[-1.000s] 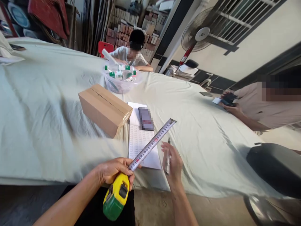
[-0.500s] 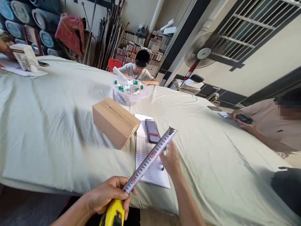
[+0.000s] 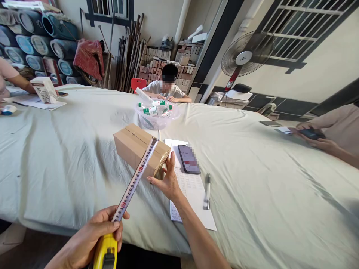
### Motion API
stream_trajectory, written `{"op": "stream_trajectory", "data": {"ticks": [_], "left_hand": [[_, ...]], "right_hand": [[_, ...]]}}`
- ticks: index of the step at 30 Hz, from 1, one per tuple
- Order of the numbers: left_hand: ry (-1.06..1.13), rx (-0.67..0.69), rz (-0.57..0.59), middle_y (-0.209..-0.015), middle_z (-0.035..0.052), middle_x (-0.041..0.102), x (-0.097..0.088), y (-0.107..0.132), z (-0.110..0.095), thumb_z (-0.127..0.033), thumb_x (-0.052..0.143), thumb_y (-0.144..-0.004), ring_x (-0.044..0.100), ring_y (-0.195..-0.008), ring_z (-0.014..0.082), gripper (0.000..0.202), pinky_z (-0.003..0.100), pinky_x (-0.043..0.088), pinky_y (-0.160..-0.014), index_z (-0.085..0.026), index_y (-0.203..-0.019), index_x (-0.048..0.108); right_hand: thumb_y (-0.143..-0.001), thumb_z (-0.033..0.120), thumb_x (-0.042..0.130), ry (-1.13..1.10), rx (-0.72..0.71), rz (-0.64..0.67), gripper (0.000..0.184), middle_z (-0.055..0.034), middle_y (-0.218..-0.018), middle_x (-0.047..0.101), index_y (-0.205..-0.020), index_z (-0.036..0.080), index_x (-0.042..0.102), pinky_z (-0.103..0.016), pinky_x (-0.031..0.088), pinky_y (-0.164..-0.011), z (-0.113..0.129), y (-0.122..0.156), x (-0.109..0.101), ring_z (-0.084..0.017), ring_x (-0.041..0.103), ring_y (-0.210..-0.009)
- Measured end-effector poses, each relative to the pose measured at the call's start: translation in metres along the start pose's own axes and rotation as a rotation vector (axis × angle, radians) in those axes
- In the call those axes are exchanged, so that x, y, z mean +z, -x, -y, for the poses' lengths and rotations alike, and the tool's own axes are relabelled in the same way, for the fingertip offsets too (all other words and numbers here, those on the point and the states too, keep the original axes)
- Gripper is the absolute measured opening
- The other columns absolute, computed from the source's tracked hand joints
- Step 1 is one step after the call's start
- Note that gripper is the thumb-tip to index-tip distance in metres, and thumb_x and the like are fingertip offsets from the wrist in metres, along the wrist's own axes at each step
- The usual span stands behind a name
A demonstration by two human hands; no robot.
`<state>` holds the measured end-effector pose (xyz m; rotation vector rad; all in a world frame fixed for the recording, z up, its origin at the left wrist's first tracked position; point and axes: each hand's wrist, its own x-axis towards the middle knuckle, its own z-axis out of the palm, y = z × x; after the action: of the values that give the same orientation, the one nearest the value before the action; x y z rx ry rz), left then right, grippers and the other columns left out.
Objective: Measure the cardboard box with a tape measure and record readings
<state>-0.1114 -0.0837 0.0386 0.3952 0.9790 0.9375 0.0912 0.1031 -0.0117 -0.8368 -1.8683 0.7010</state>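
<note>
My left hand (image 3: 105, 228) is closed around a yellow tape measure (image 3: 106, 251) near the table's front edge. Its blade (image 3: 134, 183) is pulled out and slants up and away, the metal end hook in front of the cardboard box (image 3: 134, 144) as I see it. At the box's taped right end is my right hand (image 3: 168, 179), thumb and fingers spread apart; whether the fingertips touch the cardboard I cannot tell. Beside the box lie printed sheets (image 3: 193, 201), with a phone (image 3: 189, 158) on them. A pen (image 3: 208, 192) rests at the sheets' right edge.
A clear plastic basin (image 3: 153, 121) of bottles stands beyond the box, with a person (image 3: 168, 84) behind it. Another person's hands hold a dark device (image 3: 311, 133) at right. At far left, a person's arm is near a white carton (image 3: 45, 89). A pale cloth covers the table.
My right hand has moved left from the sheets to the box's end, and the pen now shows in full. The tape measure has swung left with my left hand; its hook now overlaps the box.
</note>
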Motion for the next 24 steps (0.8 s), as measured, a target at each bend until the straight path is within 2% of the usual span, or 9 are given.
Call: {"op": "stream_trajectory", "data": {"ticks": [3, 6, 9, 13, 16, 24], "left_hand": [[0.003, 0.004, -0.029, -0.063, 0.0003, 0.059, 0.001, 0.002, 0.000, -0.027, 0.071, -0.074, 0.059, -0.059, 0.0161, 0.023, 0.028, 0.043, -0.062, -0.016, -0.094, 0.066], [-0.021, 0.000, -0.041, -0.063, 0.0005, 0.059, 0.001, 0.004, 0.001, -0.026, 0.070, -0.075, 0.059, -0.058, 0.0158, 0.022, 0.027, 0.042, -0.059, -0.016, -0.094, 0.066], [-0.044, 0.002, -0.044, -0.063, 0.0006, 0.059, -0.001, 0.008, 0.003, -0.027, 0.069, -0.075, 0.058, -0.057, 0.0154, 0.022, 0.027, 0.041, -0.058, -0.016, -0.094, 0.065], [-0.082, 0.009, -0.059, -0.065, 0.0011, 0.060, -0.006, 0.013, 0.008, -0.026, 0.067, -0.077, 0.059, -0.058, 0.0152, 0.021, 0.026, 0.041, -0.058, -0.015, -0.095, 0.064], [-0.112, 0.018, -0.075, -0.065, 0.0006, 0.059, -0.008, 0.016, 0.011, -0.025, 0.065, -0.078, 0.058, -0.058, 0.0149, 0.019, 0.027, 0.041, -0.059, -0.015, -0.094, 0.064], [-0.277, 0.074, -0.154, -0.069, 0.0004, 0.060, -0.009, 0.016, 0.006, -0.030, 0.063, -0.082, 0.058, -0.064, 0.0149, 0.021, 0.027, 0.043, -0.063, -0.016, -0.097, 0.064]], "right_hand": [[-0.073, 0.044, 0.075, -0.017, -0.051, 0.039, 0.121, -0.0184, -0.157, 0.020, -0.148, 0.031, -0.019, -0.054, 0.046, -0.102, -0.002, 0.004, -0.003, -0.032, 0.024, -0.145], [-0.073, 0.041, 0.076, 0.101, -0.184, 0.047, 0.119, -0.0186, -0.158, 0.015, -0.150, 0.029, -0.015, -0.058, 0.042, -0.105, -0.005, 0.007, -0.005, -0.035, 0.022, -0.145], [-0.072, 0.035, 0.078, 0.189, -0.307, 0.050, 0.118, -0.0177, -0.157, 0.016, -0.150, 0.029, -0.010, -0.061, 0.041, -0.106, -0.005, 0.007, -0.006, -0.037, 0.025, -0.143], [-0.072, 0.028, 0.077, 0.229, -0.401, 0.032, 0.112, -0.0156, -0.154, 0.021, -0.150, 0.031, -0.003, -0.063, 0.037, -0.108, 0.004, 0.003, -0.008, -0.036, 0.026, -0.143], [-0.072, 0.026, 0.077, 0.233, -0.422, 0.022, 0.110, -0.0153, -0.154, 0.022, -0.150, 0.032, 0.001, -0.065, 0.036, -0.108, 0.008, 0.001, -0.011, -0.036, 0.026, -0.143], [-0.070, 0.035, 0.079, 0.193, -0.364, 0.054, 0.116, -0.0156, -0.155, 0.018, -0.150, 0.033, -0.005, -0.061, 0.045, -0.103, -0.003, 0.006, -0.013, -0.037, 0.025, -0.143]]}}
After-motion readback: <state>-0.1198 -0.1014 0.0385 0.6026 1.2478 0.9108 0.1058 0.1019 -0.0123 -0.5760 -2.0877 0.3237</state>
